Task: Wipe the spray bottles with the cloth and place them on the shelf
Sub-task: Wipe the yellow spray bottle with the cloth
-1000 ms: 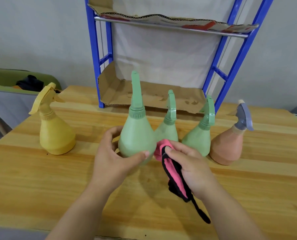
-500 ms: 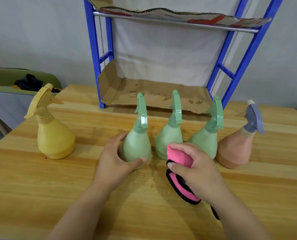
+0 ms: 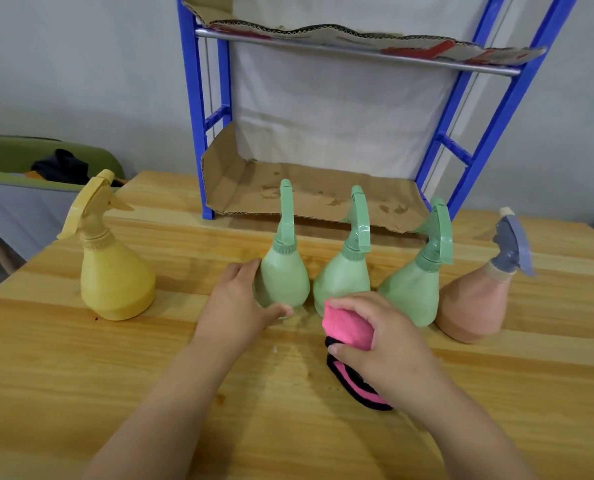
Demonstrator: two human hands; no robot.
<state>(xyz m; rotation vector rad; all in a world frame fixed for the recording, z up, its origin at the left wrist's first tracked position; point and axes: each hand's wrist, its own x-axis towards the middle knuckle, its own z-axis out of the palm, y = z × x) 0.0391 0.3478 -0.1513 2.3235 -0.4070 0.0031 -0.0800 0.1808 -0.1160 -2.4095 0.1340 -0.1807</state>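
Left hand [image 3: 234, 306] grips the pale-green pear-shaped spray bottle [image 3: 283, 280]; right hand [image 3: 387, 344] pinches the pink cloth [image 3: 344, 328].

Smooth wooden table [image 3: 81, 375] with a soft varnish sheen under both hands. The left hand [image 3: 240, 306] holds a green bottle [image 3: 283, 282] of matt, slightly cloudy plastic. The yellow bottle [image 3: 115, 282] to its left and the peach bottle [image 3: 472, 306] right of the right hand [image 3: 389, 344] look the same. The right hand grips a fuzzy pink cloth [image 3: 345, 327] edged in black. Behind the hands, a blue painted metal shelf [image 3: 195, 133] lined with rough, stained cardboard [image 3: 306, 192].
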